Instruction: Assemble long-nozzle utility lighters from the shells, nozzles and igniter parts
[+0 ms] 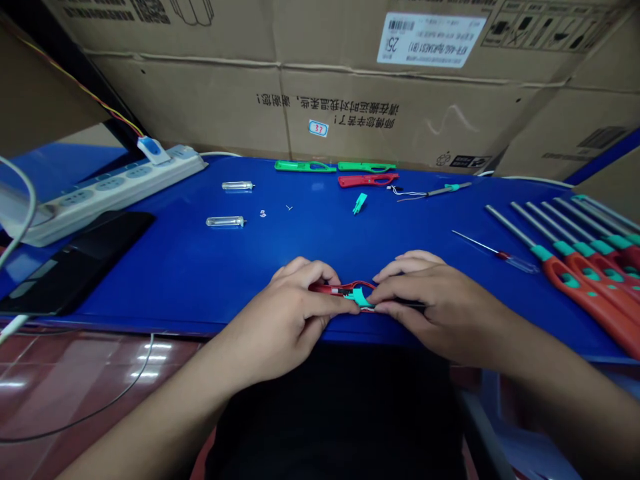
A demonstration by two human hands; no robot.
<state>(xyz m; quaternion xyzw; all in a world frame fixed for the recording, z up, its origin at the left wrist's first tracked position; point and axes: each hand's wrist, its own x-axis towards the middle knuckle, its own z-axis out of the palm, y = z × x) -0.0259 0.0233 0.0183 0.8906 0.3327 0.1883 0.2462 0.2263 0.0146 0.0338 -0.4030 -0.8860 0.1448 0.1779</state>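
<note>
At the table's front edge, both hands work on an open red lighter casing (324,289) with a teal trigger (359,297) seated in it. My left hand (295,307) grips the casing's left part, its index finger pressing beside the trigger. My right hand (425,300) is closed around the casing's right end, with finger and thumb pinched near the trigger. A dark thin piece (414,304) shows under the right fingers; what it is I cannot tell. The fingers hide much of the casing's inside.
Behind lie green casing halves (305,167), a red half (367,181), a teal trigger (359,203), a wired metal tube (443,191) and clear fuel tanks (226,221). A screwdriver (495,252) and several lighters (575,280) lie right; a phone (75,260) and power strip (110,187) left.
</note>
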